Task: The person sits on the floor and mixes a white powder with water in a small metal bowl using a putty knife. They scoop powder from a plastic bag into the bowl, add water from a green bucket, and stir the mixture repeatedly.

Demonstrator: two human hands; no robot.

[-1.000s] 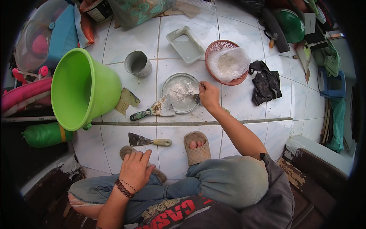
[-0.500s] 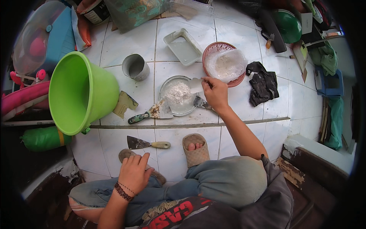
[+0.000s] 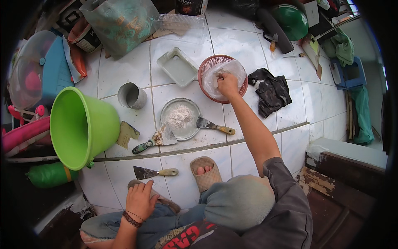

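Observation:
My right hand reaches into a clear plastic bag of pale powder, which sits in a red-brown mesh basket. Its fingers are closed around the white scoop, whose blade is hidden in the bag. Left of the basket, a round shallow dish holds a heap of white powder. A stained putty knife rests at the dish's lower left rim, and another putty knife at its right. My left hand is open, fingers extended and holding nothing, over my left foot near a third putty knife.
A lime-green bucket stands at the left, with a grey cup beside it. Behind the dish is a rectangular tub with grey residue. A crumpled black bag lies right of the basket. A raised tile edge crosses in front.
My right hand has moved from over the dish, where it held the white scoop, up into the bag in the basket. The left hand stays nearly in place. The view has shifted slightly.

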